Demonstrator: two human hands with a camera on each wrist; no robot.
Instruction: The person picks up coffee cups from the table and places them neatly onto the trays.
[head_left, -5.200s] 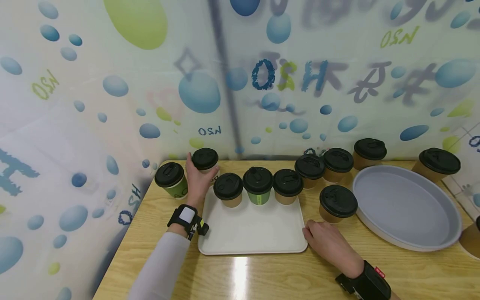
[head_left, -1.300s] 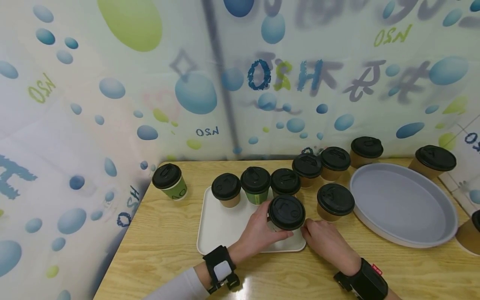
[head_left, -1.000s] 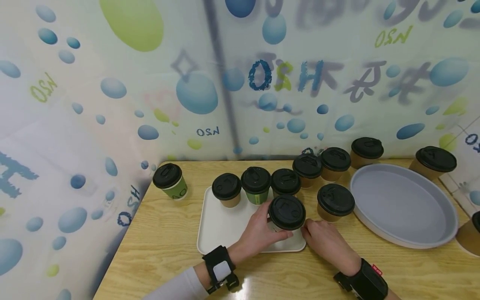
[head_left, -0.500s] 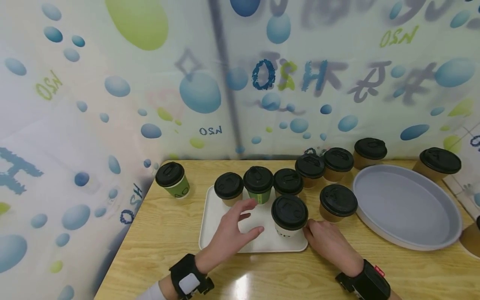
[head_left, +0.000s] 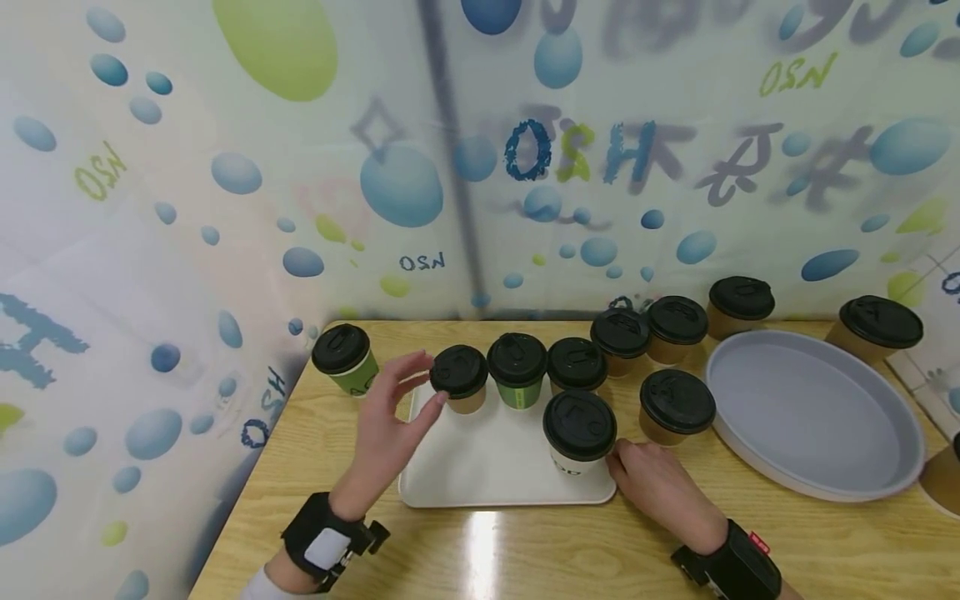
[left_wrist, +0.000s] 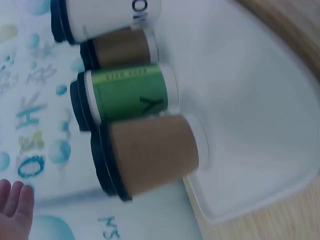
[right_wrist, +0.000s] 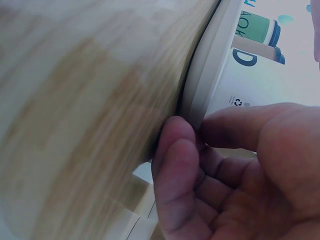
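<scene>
My left hand point(head_left: 386, 437) hovers above the left part of the white tray point(head_left: 480, 479), thumb and fingers spread with nothing between them. Its fingertips are near a brown paper coffee cup point(head_left: 468, 403) with a black lid. Beside that cup on the tray's back row stand a green cup point(head_left: 519, 392) and another brown cup point(head_left: 576, 363). A white lidded cup point(head_left: 579, 429) stands upright at the tray's front right. My right hand point(head_left: 660, 487) pinches the tray's right edge between thumb and curled fingers, as the right wrist view shows point(right_wrist: 215, 165).
Left of the tray stands a green cup point(head_left: 345, 358) on the wooden table point(head_left: 420, 550). A round grey tray point(head_left: 813, 417) lies at the right, with several brown lidded cups around it, one point(head_left: 675, 404) close to my right hand. A patterned curtain point(head_left: 480, 167) hangs behind.
My left hand carried the white cup from behind the tray's left to its front right and let go. It has since moved back left. My right hand has stayed on the tray edge.
</scene>
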